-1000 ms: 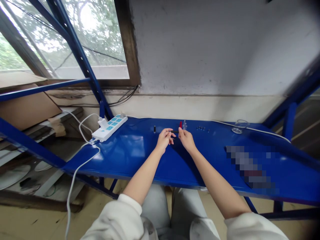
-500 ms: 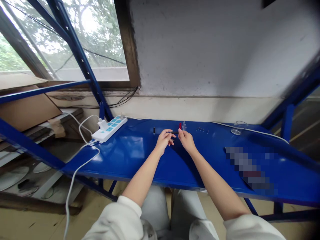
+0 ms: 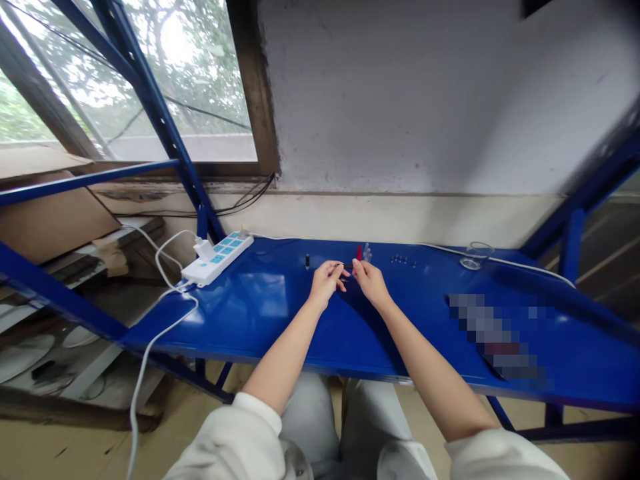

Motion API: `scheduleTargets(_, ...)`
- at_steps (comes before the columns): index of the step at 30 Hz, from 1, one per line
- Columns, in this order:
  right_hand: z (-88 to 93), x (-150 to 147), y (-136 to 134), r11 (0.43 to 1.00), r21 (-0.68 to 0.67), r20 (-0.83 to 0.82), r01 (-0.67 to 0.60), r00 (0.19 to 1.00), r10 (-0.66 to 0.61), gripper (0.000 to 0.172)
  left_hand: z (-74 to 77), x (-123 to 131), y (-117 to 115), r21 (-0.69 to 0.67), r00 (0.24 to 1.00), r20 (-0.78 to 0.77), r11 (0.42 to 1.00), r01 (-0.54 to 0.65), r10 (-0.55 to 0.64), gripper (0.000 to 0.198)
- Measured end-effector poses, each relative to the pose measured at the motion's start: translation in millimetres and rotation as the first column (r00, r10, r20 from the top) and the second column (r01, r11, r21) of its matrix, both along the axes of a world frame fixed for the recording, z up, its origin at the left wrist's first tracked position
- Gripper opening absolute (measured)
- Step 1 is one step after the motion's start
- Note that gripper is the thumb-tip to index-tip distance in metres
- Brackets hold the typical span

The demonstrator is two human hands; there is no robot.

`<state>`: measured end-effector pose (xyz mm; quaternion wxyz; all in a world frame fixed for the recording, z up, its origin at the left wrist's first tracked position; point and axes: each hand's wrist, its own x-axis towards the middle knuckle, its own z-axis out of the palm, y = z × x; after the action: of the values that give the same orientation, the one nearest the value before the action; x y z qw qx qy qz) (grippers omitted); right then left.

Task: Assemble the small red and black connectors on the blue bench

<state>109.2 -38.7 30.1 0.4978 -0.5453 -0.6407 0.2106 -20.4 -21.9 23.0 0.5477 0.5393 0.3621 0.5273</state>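
Over the middle of the blue table [image 3: 270,327], my left hand [image 3: 326,283] and my right hand [image 3: 371,280] are close together. A thin dark stick-like piece [image 3: 348,266] spans the gap, pinched at one end by my left fingertips and at the other by my right. Some left fingers are loosely extended below it. What the covered ends look like, I cannot see. A small black cylinder [image 3: 307,260] stands upright left of my hands. Just behind my right hand are a red piece [image 3: 359,252] and some clear pieces [image 3: 367,252].
Several tiny pieces [image 3: 399,259] lie in a row to the right, before a clear glass cup [image 3: 473,259]. A pixelated dark object [image 3: 495,340] lies at the right front. At the left edge is a white power strip [image 3: 217,260] with a trailing cable [image 3: 145,380].
My right hand has shifted slightly left toward my left hand, so less of the dark piece shows between them. Both hands keep hold of it.
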Motion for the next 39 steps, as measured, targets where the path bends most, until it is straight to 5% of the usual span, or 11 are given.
scheduleTargets(10, 1.0, -1.0, -1.3, 1.000, 0.014, -0.022, -0.014, 1.000, 0.015, 0.048, 3.2, -0.1, -2.2, 0.004, 0.994, -0.017, 0.994, -0.106, 0.106, 0.032)
scheduleTargets(16, -0.7, 4.5, 5.0, 0.999, -0.012, -0.282, 0.039, 0.959, -0.040, 0.047, 1.9, -6.6, 2.2, 0.015, 0.959, 0.073, 0.961, -0.277, 0.275, 0.038)
scheduleTargets(20, -1.0, 7.1, 9.4, 1.000, -0.008, -0.361, 0.010, 0.933, -0.012, 0.044, 2.0, -5.6, 0.9, 0.029, 0.981, 0.020, 0.981, -0.193, 0.193, 0.038)
scheduleTargets(24, -3.5, 4.1, 9.8, 0.984, -0.052, -0.290, -0.171, 0.945, 0.149, 0.039, 1.4, -1.6, 0.0, 0.027, 0.997, -0.018, 0.996, -0.081, 0.081, 0.035)
scheduleTargets(32, -4.3, 0.7, 6.3, 0.938, -0.125, -0.224, -0.323, 0.930, 0.291, 0.037, -2.8, -3.0, 4.2, 0.110, 0.979, -0.053, 0.975, -0.190, 0.197, 0.033)
scheduleTargets(39, -4.0, 0.1, 3.8, 0.890, -0.167, -0.249, -0.423, 0.892, 0.378, 0.034, -8.6, -3.3, 3.8, 0.244, 0.965, -0.193, 0.961, -0.128, 0.178, 0.032)
